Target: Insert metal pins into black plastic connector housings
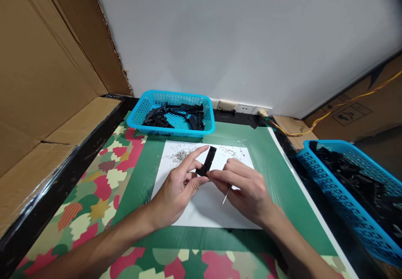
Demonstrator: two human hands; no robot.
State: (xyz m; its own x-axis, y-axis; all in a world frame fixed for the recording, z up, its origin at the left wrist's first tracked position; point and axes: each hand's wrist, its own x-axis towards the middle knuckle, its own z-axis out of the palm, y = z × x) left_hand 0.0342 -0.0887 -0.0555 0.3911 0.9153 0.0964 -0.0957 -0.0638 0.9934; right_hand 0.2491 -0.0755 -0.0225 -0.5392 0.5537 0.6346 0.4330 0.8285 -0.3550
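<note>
In the head view, the black part (210,159) is held over the white sheet (202,216), tilted towards 1 o'clock, its lower end pinched between thumb and fingers of the left hand (184,187), whose index finger is extended to the upper end. At 4 o'clock from it, the right hand (248,187) is closed, fingertips brought to that lower end, with a slim metal tool (226,196) gripped and pointed towards 7 o'clock. The part is judged light, stiff, rather slick and breakable if bent; hold is best taken at the lower end.
</note>
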